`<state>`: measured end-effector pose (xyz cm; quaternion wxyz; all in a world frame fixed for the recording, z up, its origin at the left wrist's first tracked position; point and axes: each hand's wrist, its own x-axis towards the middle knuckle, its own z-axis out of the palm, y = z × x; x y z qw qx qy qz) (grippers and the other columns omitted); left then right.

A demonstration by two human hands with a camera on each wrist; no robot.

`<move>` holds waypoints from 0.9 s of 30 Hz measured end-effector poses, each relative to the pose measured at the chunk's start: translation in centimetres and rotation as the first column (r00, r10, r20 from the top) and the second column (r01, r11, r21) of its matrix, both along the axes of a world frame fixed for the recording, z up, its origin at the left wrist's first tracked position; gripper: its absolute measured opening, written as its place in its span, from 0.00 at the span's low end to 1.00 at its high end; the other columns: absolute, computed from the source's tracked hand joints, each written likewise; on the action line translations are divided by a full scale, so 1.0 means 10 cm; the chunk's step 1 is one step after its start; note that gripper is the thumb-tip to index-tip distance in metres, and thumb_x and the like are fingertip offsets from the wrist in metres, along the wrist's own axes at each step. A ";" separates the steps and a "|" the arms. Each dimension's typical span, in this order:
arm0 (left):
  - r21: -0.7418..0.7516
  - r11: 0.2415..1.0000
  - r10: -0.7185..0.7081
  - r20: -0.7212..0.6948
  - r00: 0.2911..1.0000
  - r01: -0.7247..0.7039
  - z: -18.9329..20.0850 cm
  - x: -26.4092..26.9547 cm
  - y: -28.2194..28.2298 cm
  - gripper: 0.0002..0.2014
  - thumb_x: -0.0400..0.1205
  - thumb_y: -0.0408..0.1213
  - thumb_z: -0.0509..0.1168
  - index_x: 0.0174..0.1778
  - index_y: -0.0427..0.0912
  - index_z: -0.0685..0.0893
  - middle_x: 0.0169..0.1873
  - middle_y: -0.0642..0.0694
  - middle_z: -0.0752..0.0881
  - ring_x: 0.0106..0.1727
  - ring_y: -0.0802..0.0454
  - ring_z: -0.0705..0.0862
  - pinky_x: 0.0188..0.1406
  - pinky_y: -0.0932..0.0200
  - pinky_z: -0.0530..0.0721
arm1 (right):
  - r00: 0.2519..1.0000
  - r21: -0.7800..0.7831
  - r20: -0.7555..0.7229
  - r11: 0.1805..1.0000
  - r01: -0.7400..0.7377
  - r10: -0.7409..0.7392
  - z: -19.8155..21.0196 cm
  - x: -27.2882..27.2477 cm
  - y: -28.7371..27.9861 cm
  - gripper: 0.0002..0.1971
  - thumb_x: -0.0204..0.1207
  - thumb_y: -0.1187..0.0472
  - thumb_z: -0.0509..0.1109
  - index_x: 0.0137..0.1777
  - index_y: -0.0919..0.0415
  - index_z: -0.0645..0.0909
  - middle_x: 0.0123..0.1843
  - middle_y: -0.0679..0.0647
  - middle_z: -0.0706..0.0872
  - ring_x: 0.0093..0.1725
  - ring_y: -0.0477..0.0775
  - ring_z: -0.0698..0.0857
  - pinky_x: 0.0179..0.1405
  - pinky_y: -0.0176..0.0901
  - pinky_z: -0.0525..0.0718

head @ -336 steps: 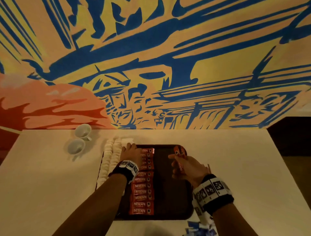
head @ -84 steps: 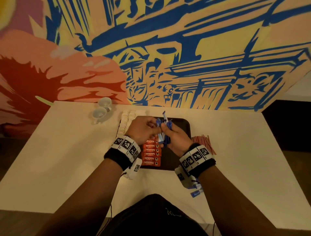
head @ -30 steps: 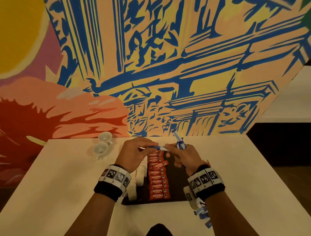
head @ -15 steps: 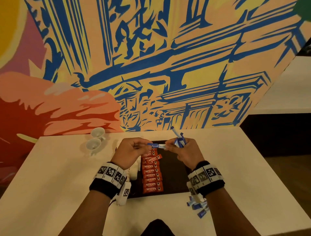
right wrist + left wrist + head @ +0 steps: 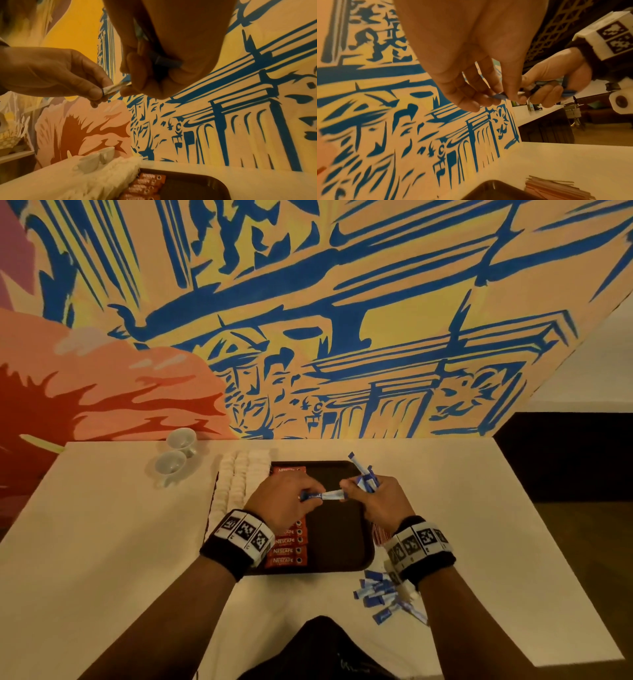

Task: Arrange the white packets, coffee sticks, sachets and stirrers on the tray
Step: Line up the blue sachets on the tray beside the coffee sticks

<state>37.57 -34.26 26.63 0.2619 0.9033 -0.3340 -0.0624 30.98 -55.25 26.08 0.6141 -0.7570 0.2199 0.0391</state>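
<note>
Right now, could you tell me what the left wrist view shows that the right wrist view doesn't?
Only the left wrist view shows the red stirrers lying on the table beside the tray. Only the right wrist view shows the coffee sticks, white packets and two cups. Both show the left hand and right hand pinching one blue sachet.

two small white cups (image 5: 175,455) stand side by side at the far left of the tabletop (image 5: 102,535), near the wall, both upright. a painted mural (image 5: 308,320) covers the wall behind, blue line work on yellow and peach, with red and pink shapes to the left. dark flooring (image 5: 565,467) shows to the right.
</note>
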 end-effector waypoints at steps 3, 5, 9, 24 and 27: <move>0.079 0.993 0.099 -0.101 0.990 -0.092 -0.27 -0.08 -0.08 0.08 0.80 0.47 0.73 0.55 0.59 0.89 0.52 0.58 0.87 0.53 0.59 0.82 0.55 0.55 0.84 | 0.998 -0.138 -0.057 0.990 -0.021 0.014 -0.17 -0.04 -0.23 0.21 0.76 0.36 0.75 0.36 0.54 0.92 0.39 0.47 0.93 0.41 0.52 0.88 0.46 0.49 0.84; 0.177 0.976 0.158 -0.164 0.974 -0.129 -0.53 -0.15 -0.12 0.08 0.80 0.47 0.73 0.55 0.59 0.89 0.55 0.58 0.84 0.56 0.58 0.81 0.58 0.56 0.83 | 0.993 -0.207 -0.101 0.974 -0.088 0.068 -0.26 -0.11 -0.35 0.27 0.75 0.31 0.72 0.35 0.56 0.91 0.39 0.49 0.93 0.44 0.54 0.91 0.50 0.51 0.85; 0.345 0.929 0.243 -0.294 0.925 -0.134 -0.99 -0.30 -0.21 0.09 0.81 0.46 0.72 0.56 0.55 0.91 0.56 0.54 0.85 0.57 0.53 0.83 0.60 0.55 0.84 | 0.985 -0.139 -0.136 0.982 -0.126 0.107 -0.27 -0.22 -0.47 0.26 0.77 0.37 0.73 0.39 0.64 0.84 0.26 0.49 0.86 0.23 0.48 0.82 0.26 0.38 0.80; 0.473 0.878 0.205 -0.248 0.947 -0.067 -1.60 -0.48 -0.49 0.09 0.85 0.42 0.67 0.58 0.53 0.91 0.60 0.50 0.86 0.62 0.48 0.82 0.64 0.54 0.81 | 0.969 -0.118 -0.171 0.972 -0.202 0.180 -0.37 -0.12 -0.76 0.21 0.79 0.45 0.75 0.35 0.60 0.76 0.21 0.46 0.74 0.20 0.46 0.72 0.28 0.43 0.77; 0.488 0.869 0.233 -0.261 0.937 -0.080 -1.62 -0.50 -0.48 0.08 0.84 0.41 0.68 0.54 0.54 0.92 0.58 0.50 0.87 0.58 0.48 0.84 0.62 0.53 0.83 | 0.962 -0.119 -0.172 0.964 -0.236 0.214 -0.36 -0.12 -0.76 0.21 0.81 0.45 0.74 0.34 0.58 0.75 0.17 0.42 0.74 0.18 0.42 0.73 0.29 0.42 0.77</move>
